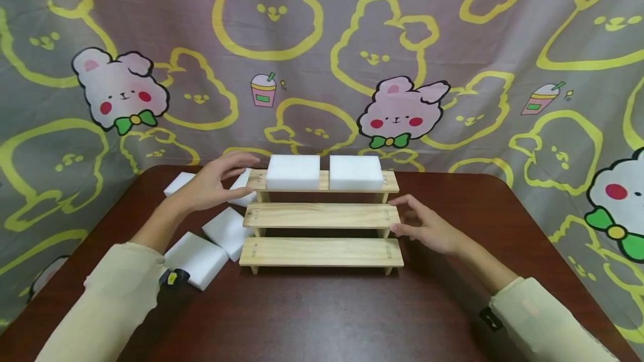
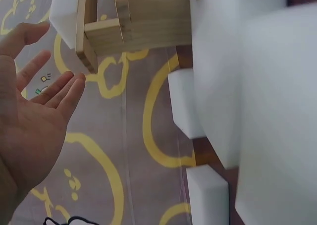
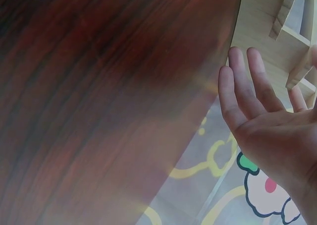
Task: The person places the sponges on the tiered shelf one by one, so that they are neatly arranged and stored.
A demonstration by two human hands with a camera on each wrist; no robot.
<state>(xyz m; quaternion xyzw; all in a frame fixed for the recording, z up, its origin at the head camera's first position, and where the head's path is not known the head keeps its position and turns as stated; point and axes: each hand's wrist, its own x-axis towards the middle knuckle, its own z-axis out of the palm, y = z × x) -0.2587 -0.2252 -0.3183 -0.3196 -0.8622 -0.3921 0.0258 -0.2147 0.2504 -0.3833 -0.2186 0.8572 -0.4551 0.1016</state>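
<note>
A three-tier wooden stand (image 1: 322,251) rests on the table, with two white foam blocks, a left one (image 1: 293,172) and a right one (image 1: 355,172), side by side on its top tier. My left hand (image 1: 207,183) hovers by the left end of that tier, fingers spread and holding nothing; the left wrist view shows its palm (image 2: 34,131) beside the stand. At the right end of the middle tier is my right hand (image 1: 431,229), thumb and fingers loosely parted at the board's edge. Whether its thumb touches the wood, I cannot tell.
Several more white foam blocks lie left of the stand: a front one (image 1: 197,258), one against the stand (image 1: 228,232), and a far one (image 1: 178,183). The dark reddish table (image 1: 322,317) ends at a patterned curtain (image 1: 312,71) behind.
</note>
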